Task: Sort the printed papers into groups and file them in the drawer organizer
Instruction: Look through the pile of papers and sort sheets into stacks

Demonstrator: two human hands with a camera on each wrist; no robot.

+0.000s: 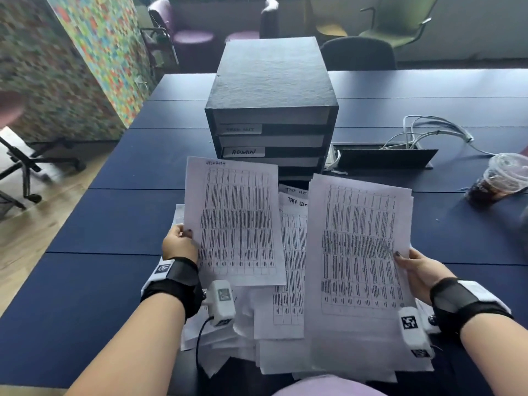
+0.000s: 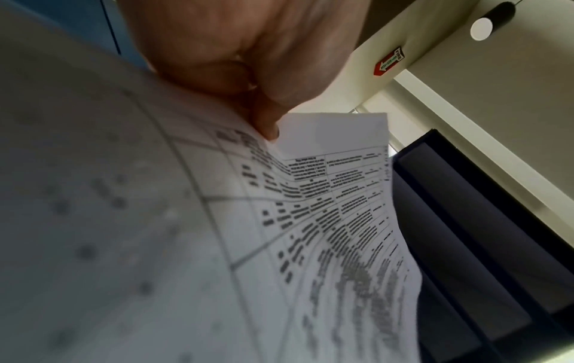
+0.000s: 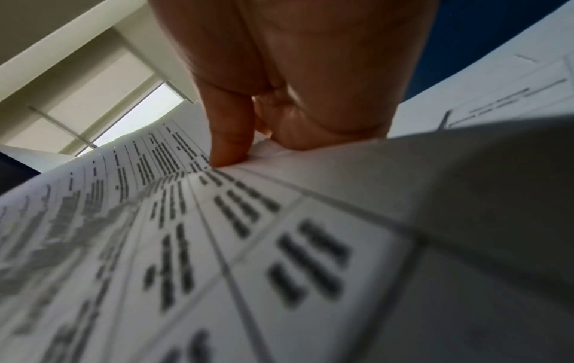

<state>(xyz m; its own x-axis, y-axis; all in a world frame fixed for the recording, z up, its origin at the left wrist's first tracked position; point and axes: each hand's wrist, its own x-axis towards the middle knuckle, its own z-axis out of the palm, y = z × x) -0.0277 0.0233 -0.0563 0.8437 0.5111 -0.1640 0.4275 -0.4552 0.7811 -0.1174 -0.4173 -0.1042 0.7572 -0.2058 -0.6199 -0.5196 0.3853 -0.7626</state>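
Note:
My left hand (image 1: pixel 180 244) pinches the left edge of a printed sheet (image 1: pixel 237 221) full of table text and holds it up above the table. In the left wrist view the thumb (image 2: pixel 267 125) presses on that sheet (image 2: pixel 335 221). My right hand (image 1: pixel 414 267) grips the right edge of a second printed sheet (image 1: pixel 360 267), with more sheets behind it; its thumb (image 3: pixel 229 145) lies on the paper (image 3: pixel 279 245). Under both lies a loose pile of papers (image 1: pixel 288 295). The black drawer organizer (image 1: pixel 271 110) stands just beyond, with labelled drawers, one (image 1: pixel 243 152) reading ADMIN.
The dark blue table (image 1: pixel 114 224) stretches left and right of the pile. At the right sit an iced drink in a plastic cup (image 1: pixel 503 178), a cable hatch with white cables (image 1: pixel 423 135) and a black flap (image 1: pixel 385 158). Chairs stand beyond the table.

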